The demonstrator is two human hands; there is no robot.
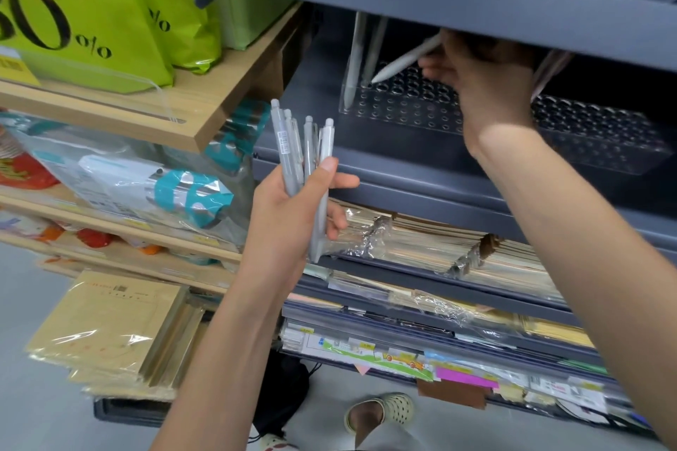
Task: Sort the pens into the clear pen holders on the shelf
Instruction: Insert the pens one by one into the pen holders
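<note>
Grey shop shelves point(421, 190) fill the right of the frame. At centre, nearest, the left hand point(289, 216) grips a bundle of grey pens point(293, 154), clickers up. Farther back, upper right, the right hand point(487, 84) pinches one white pen point(406, 60), slanted over a clear pen holder point(403, 110) set on those shelves; two pens point(357, 55) stand at its left end.
</note>
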